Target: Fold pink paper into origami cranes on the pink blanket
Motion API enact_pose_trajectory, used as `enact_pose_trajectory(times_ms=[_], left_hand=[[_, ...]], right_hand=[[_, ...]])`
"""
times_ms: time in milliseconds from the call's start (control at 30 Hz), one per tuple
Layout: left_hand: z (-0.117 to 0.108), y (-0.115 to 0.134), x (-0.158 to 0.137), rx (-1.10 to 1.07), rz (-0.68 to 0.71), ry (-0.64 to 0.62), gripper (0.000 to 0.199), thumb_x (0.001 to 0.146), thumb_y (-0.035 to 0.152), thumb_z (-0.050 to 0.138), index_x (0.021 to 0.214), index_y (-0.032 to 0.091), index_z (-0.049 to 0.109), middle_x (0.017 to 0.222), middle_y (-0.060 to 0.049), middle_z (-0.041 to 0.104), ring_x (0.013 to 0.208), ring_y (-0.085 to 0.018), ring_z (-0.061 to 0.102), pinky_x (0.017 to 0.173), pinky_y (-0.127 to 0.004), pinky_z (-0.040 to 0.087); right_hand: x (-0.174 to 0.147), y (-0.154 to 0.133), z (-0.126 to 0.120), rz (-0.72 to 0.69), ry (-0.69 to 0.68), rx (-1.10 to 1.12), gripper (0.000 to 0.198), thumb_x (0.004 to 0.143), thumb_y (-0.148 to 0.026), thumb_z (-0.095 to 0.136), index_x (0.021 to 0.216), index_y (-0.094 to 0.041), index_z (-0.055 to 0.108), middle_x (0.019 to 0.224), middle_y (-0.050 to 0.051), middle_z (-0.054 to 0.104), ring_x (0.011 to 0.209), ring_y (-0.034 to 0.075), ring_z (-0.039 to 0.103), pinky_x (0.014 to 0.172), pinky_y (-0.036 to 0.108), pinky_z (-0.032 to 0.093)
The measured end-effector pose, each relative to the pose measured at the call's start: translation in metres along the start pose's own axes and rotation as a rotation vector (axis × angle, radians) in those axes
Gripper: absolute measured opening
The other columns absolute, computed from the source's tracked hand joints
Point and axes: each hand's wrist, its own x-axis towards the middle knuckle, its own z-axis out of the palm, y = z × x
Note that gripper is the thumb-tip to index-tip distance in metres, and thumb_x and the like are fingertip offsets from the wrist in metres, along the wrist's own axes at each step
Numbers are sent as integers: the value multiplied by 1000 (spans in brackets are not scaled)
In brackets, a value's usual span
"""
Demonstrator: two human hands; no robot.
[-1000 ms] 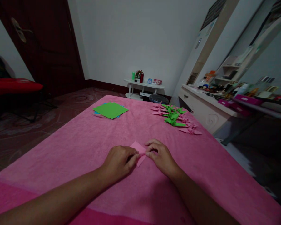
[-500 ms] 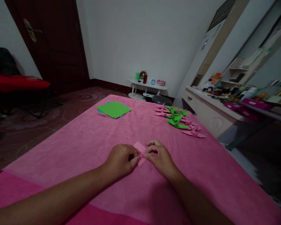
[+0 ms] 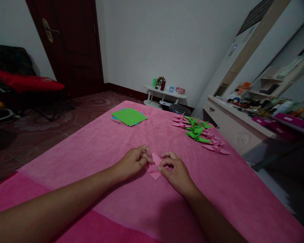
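Note:
A small folded piece of pink origami paper (image 3: pixel 155 174) lies on the pink cloth in front of me, its lower corner pointing my way. My left hand (image 3: pixel 136 160) is at its left edge, with fingers bent and fingertips closed on the paper. From the right, my right hand (image 3: pixel 176 171) pinches the paper between thumb and fingers. The fingertips hide part of the folds. Farther off to the right sits a cluster of folded paper cranes, among them a green crane (image 3: pixel 197 132) and a pink crane (image 3: pixel 217 147).
A stack of square paper sheets (image 3: pixel 129 117), green on top, rests at the table's far left. Beyond the table are a low white shelf (image 3: pixel 167 91) with small items, a dresser (image 3: pixel 239 126) crowded with bottles, a red-covered chair (image 3: pixel 32 83) and a dark door (image 3: pixel 71 44).
My left fingers have shifted up and loosened from their tight pinch near the paper's middle. My right hand stays on the paper. The view has turned slightly left.

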Motion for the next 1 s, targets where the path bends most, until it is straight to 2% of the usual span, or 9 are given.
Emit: enact_pose_trajectory(times_ms=[233,400,567,733,867,1000], left_hand=[[0,-10,4,-155,-56,37,12,75,11,46,85,16,44,84,-8,70,71,-14,63,60,-23,41],[1,-8,3,-181,-70,18,10,76,19,53,85,15,50,83,-7,68,74,-14,62,63,-23,43],[0,-2,0,-86,-44,3,14,79,25,53,85,14,57,78,-4,65,71,-13,60,61,-22,42],[9,3,-2,150,0,10,20,74,33,61,74,14,64,69,-3,62,62,-12,54,55,-22,38],[16,2,-3,325,46,58,17,74,27,60,62,15,63,69,-3,60,64,-13,53,58,-23,38],[18,-1,-3,347,55,59,19,76,22,55,59,16,61,69,-3,59,65,-12,53,58,-23,37]], right_hand=[[1,-2,1,-4,1,-32,9,69,-16,66,63,-23,65,98,3,56,95,21,52,84,35,41],[0,1,0,2,-17,4,6,69,-18,67,65,-22,66,100,3,56,97,21,51,85,33,40],[-2,5,-1,1,-45,63,5,70,-20,68,66,-23,66,103,3,56,100,20,51,85,33,41],[-2,3,-1,21,-33,80,6,69,-19,68,65,-23,67,103,3,57,101,21,51,85,33,41],[-3,2,-5,27,-9,119,8,66,-16,70,65,-22,65,102,3,58,101,20,52,87,33,40],[-5,6,-13,50,2,216,10,66,-9,66,66,-20,65,102,3,60,99,18,55,89,31,40]])
